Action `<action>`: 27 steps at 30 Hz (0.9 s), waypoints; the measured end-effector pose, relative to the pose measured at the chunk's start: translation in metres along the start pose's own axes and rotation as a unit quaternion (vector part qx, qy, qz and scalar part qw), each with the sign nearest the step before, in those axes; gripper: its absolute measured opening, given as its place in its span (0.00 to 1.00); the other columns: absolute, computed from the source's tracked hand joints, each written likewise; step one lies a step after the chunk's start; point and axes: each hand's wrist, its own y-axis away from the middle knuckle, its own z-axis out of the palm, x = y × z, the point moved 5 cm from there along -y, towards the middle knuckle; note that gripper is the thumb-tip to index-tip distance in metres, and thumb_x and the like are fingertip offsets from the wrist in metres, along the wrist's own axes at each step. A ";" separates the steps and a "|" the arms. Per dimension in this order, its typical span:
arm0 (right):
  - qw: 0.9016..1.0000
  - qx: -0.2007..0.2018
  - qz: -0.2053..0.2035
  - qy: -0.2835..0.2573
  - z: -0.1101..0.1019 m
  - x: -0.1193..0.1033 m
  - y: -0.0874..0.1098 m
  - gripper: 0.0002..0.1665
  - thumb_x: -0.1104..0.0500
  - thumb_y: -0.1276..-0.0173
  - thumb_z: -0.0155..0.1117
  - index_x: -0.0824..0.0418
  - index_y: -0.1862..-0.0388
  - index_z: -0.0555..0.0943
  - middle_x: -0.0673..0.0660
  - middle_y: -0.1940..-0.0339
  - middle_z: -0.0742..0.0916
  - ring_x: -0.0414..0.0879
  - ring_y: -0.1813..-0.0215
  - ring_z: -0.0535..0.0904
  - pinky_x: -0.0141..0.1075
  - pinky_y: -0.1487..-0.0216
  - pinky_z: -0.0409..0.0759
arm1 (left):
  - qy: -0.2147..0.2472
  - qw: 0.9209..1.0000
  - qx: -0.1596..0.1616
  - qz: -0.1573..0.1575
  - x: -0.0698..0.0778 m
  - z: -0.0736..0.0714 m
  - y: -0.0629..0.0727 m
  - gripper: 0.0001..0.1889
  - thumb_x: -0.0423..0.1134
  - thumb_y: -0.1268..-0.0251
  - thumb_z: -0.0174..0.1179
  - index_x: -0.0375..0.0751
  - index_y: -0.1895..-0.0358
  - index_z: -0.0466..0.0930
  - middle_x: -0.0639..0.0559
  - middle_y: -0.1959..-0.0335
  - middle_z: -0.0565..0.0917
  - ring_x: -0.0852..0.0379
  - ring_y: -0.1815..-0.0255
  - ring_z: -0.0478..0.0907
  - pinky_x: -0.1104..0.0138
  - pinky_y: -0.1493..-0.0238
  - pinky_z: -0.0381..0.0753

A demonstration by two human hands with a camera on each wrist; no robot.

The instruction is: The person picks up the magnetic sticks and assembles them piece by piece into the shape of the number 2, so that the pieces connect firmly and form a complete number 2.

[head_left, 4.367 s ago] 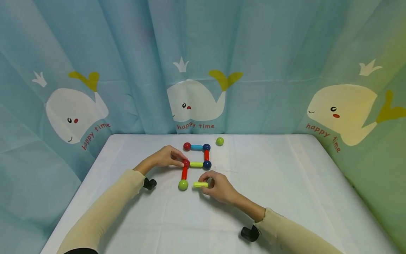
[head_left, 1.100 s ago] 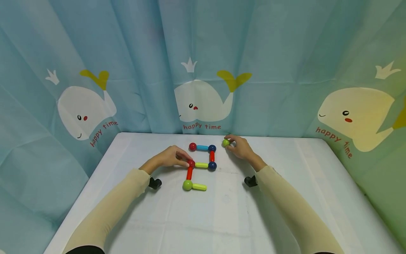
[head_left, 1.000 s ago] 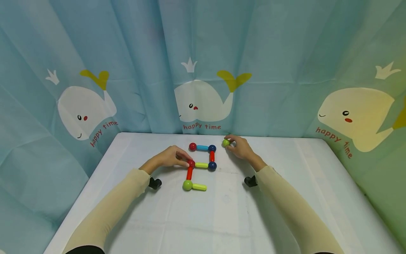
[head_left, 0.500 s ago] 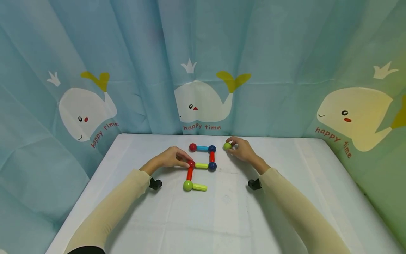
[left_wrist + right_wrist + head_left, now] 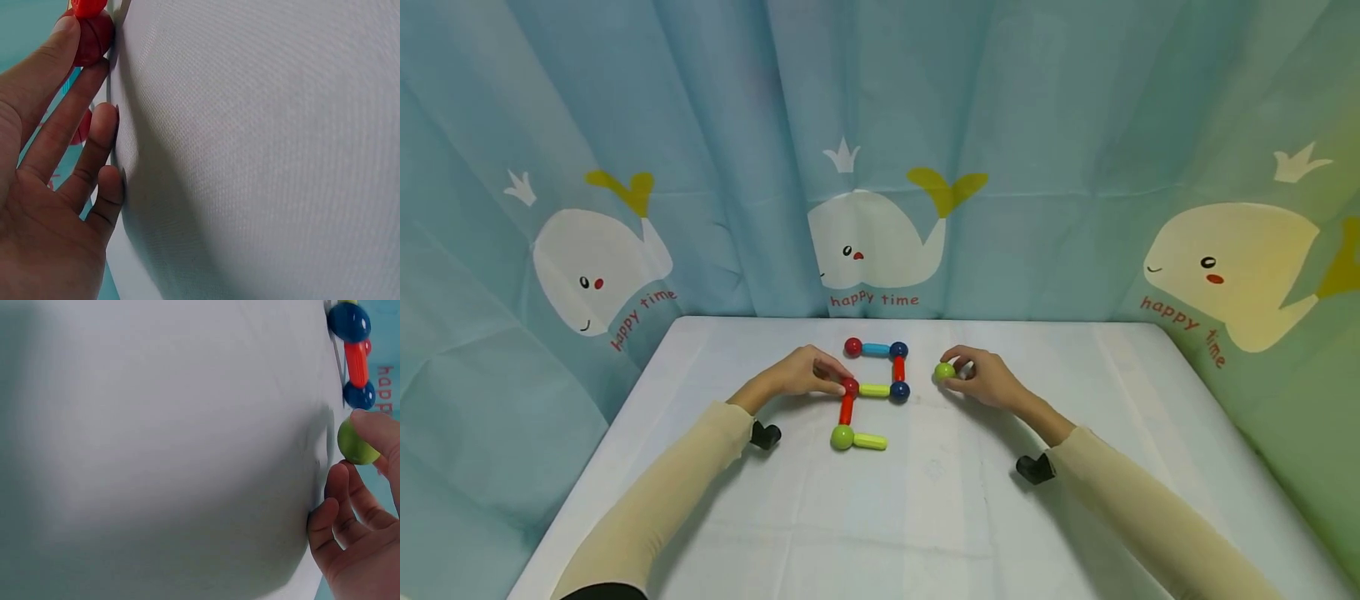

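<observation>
My left hand [image 5: 801,372] pinches a red ball [image 5: 94,37] at the left corner of a figure of balls and rods lying on the table. From that ball a lime rod [image 5: 875,390] runs right to a dark blue ball [image 5: 899,392], and a red rod [image 5: 846,410] runs down to a green ball [image 5: 842,437]. A second lime rod [image 5: 870,442] points right from that green ball, its far end free. To the right of the figure, my right hand [image 5: 991,380] holds another green ball [image 5: 355,442] between thumb and fingers.
The figure's far side has a red ball [image 5: 853,347], a light blue rod [image 5: 876,350], another dark blue ball [image 5: 898,350] and a red rod [image 5: 899,369]. A white cloth covers the table [image 5: 940,517]. A whale-print curtain [image 5: 1037,167] stands behind.
A lime rod that was in my right hand now lies against the near green ball. My right hand has taken the other green ball and drawn it nearer. My left hand stays put.
</observation>
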 end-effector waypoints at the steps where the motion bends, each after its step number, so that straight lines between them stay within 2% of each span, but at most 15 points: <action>1: 1.000 -0.001 -0.001 -0.005 0.001 -0.001 0.004 0.18 0.60 0.35 0.75 0.58 0.47 0.83 0.60 0.58 0.87 0.46 0.69 0.77 0.38 0.65 0.76 | 0.000 1.000 0.000 0.000 0.000 0.000 0.000 0.16 0.41 0.36 0.73 0.46 0.46 0.89 0.56 0.54 0.90 0.57 0.58 0.81 0.64 0.51 0.81; 12: 0.998 -0.038 -0.005 -0.059 0.018 -0.025 0.039 0.18 0.61 0.35 0.75 0.58 0.47 0.83 0.57 0.60 0.86 0.45 0.70 0.76 0.34 0.69 0.76 | 0.005 1.000 -0.003 0.018 0.002 0.000 0.000 0.16 0.40 0.36 0.73 0.43 0.46 0.89 0.54 0.52 0.90 0.58 0.58 0.82 0.64 0.51 0.81; 27: 0.991 -0.094 -0.040 -0.091 0.060 -0.070 0.057 0.18 0.60 0.34 0.75 0.55 0.47 0.82 0.52 0.58 0.87 0.44 0.70 0.77 0.31 0.67 0.77 | 0.010 1.000 0.002 0.019 0.002 0.000 0.001 0.15 0.37 0.36 0.73 0.43 0.46 0.89 0.54 0.53 0.90 0.58 0.59 0.83 0.66 0.49 0.82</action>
